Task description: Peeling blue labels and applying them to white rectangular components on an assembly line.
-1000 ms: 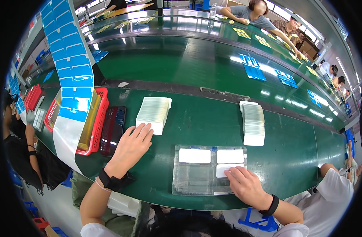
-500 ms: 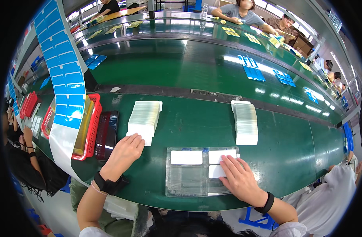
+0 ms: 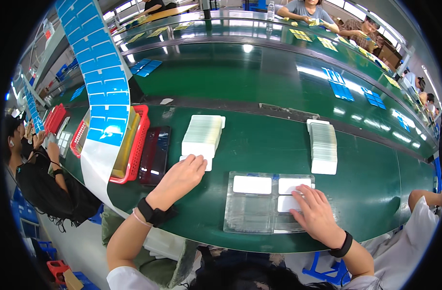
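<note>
A clear plastic tray [image 3: 250, 229] with recesses lies before me. White cards sit in its upper left recess [image 3: 252, 185], upper right recess [image 3: 289, 185] and, below that, the right side [image 3: 287, 204]. My right hand [image 3: 318, 212] rests over the tray's right side, fingers extended and slightly bent, partly hiding two of those cards. My left hand [image 3: 181, 176] reaches to the near end of the left fanned stack of white cards [image 3: 201, 133]. Its fingers are together on the front card, thumb hidden. Another fanned stack [image 3: 323, 147] lies beyond the tray's right end.
On the left stand a red basket [image 3: 142, 140], a dark glossy phone-like slab [image 3: 154, 154] and a hanging strip of blue labels [image 3: 105, 92]. A dark rail [image 3: 240, 111] crosses behind the stacks. Blue sheets [image 3: 341, 91] lie farther back. People sit at either side.
The whole view has swung left, so everything sits farther right. My left fingers remain at the front card; my right fingers have bent a little more over the tray.
</note>
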`<state>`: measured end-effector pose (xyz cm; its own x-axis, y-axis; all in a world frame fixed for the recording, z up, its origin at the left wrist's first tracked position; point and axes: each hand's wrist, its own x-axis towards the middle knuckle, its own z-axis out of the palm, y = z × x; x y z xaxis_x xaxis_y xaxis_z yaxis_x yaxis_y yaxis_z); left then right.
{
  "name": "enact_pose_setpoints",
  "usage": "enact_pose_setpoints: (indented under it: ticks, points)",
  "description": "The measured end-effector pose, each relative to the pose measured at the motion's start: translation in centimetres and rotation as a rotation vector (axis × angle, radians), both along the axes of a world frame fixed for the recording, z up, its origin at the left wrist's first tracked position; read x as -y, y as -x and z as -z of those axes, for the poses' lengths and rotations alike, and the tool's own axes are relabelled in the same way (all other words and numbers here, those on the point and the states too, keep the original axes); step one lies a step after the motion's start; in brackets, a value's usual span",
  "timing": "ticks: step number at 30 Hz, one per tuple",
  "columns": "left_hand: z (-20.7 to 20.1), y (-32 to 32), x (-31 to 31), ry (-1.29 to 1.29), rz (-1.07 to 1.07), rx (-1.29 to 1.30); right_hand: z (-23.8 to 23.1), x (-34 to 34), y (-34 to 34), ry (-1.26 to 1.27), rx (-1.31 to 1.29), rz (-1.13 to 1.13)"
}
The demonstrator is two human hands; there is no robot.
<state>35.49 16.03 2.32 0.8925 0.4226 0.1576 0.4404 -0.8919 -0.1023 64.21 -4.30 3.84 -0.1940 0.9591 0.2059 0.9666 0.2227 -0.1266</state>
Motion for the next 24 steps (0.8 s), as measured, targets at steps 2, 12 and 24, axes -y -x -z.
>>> enact_pose_setpoints:
  ticks: [2, 12, 24]
  points:
    - [0.2, 0.0, -0.2, -0.121, 0.023, -0.096, -0.1, -0.3, 0.0, -0.009, -0.020, -0.004]
    - [-3.0, 0.1, 1.7, 0.066, -0.012, -0.011, -2.7, -0.7, -3.4, -0.063, -0.065, 0.164]
    - [-1.7, -4.8, 9.8, -0.193, 0.390, -0.039, 2.0, -1.5, -8.4, -0.104, 0.334, 0.026]
